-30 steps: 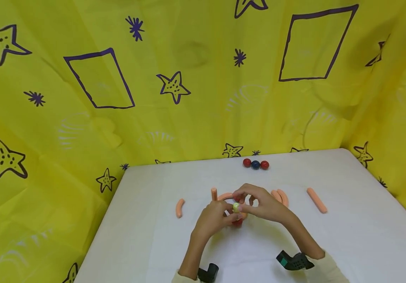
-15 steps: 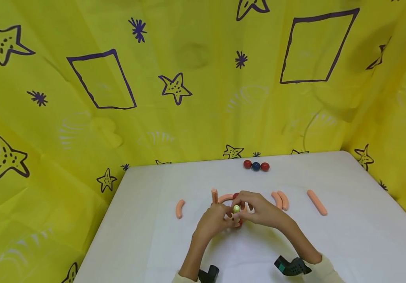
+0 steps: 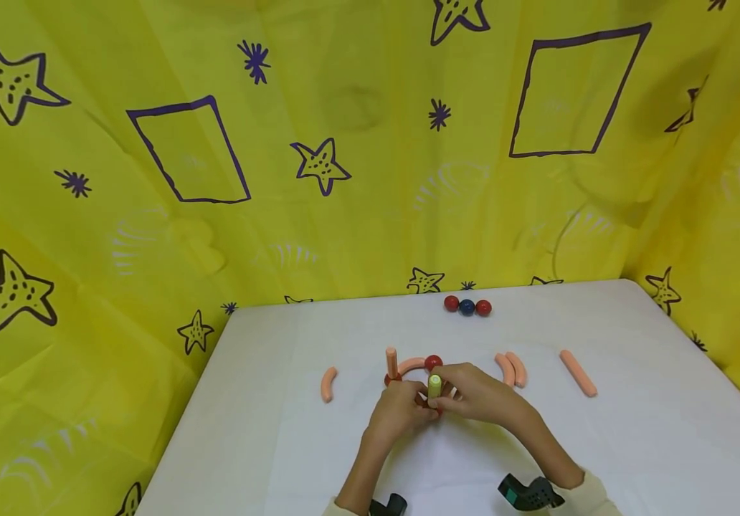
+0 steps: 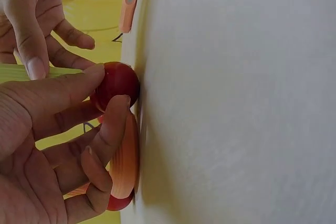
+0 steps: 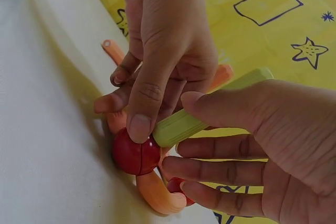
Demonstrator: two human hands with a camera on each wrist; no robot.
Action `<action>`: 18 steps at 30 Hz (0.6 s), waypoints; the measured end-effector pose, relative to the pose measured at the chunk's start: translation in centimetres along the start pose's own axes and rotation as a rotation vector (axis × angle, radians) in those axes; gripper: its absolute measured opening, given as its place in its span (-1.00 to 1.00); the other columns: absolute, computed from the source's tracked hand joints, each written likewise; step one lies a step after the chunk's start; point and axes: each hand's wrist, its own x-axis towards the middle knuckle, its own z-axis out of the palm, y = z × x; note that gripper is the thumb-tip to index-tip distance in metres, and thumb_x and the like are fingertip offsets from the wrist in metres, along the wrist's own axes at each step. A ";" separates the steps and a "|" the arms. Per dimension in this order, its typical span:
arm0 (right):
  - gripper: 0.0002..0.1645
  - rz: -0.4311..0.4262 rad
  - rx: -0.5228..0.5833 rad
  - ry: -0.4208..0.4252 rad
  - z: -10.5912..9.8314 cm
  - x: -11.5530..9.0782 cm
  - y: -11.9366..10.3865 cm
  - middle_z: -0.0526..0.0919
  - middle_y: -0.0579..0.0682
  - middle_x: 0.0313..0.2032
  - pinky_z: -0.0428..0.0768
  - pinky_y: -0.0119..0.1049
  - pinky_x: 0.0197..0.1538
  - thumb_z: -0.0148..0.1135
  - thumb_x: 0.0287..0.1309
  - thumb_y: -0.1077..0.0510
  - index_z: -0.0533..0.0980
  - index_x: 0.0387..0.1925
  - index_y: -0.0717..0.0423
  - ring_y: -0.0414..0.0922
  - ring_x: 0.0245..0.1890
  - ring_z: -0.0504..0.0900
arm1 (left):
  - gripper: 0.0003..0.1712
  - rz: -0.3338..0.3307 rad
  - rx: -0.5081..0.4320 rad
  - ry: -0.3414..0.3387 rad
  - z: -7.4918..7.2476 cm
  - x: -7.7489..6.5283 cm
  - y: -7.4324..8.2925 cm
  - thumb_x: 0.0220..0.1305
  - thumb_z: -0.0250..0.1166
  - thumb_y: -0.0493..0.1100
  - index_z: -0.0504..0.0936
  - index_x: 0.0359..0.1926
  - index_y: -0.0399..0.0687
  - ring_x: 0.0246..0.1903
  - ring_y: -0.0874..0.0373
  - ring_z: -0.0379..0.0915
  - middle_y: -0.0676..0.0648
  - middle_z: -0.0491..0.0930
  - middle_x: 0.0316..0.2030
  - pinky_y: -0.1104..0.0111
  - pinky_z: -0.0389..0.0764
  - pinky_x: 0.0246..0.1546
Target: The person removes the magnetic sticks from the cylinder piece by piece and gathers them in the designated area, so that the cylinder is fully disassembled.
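Against red ball, green stick, both held

- I pinched the near red ball, glossy and round, a dark seam across it.
- I held a ribbed pale-green rod upright, its lower end against the near red ball's top.
- One curved orange piece led from the near red ball towards a far red ball beyond it.
- Another curved orange link reached off to its left.
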 end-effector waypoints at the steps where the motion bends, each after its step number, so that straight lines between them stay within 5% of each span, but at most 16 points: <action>1: -0.87 -0.001 0.001 -0.005 0.0 0.0 0.0 0.63 -0.25 -0.40 0.60 -0.44 -0.30 0.34 0.19 0.11 0.51 -0.35 -0.01 -0.32 -0.36 0.61 | -0.81 0.006 0.008 0.002 0.0 0.0 0.0 -0.04 0.54 -0.21 0.72 -0.37 -0.16 -0.59 0.38 0.41 0.03 0.67 -0.56 0.53 0.39 -0.57; 18: -0.84 -0.007 0.081 0.045 0.1 -0.8 1.0 0.66 -0.15 -0.38 0.61 -0.44 -0.32 0.35 0.18 0.12 0.52 -0.28 0.06 -0.37 -0.38 0.59 | -0.77 -0.056 0.027 -0.008 -0.1 -0.3 0.3 -0.05 0.54 -0.20 0.73 -0.32 -0.15 -0.62 0.36 0.36 0.06 0.62 -0.58 0.49 0.37 -0.61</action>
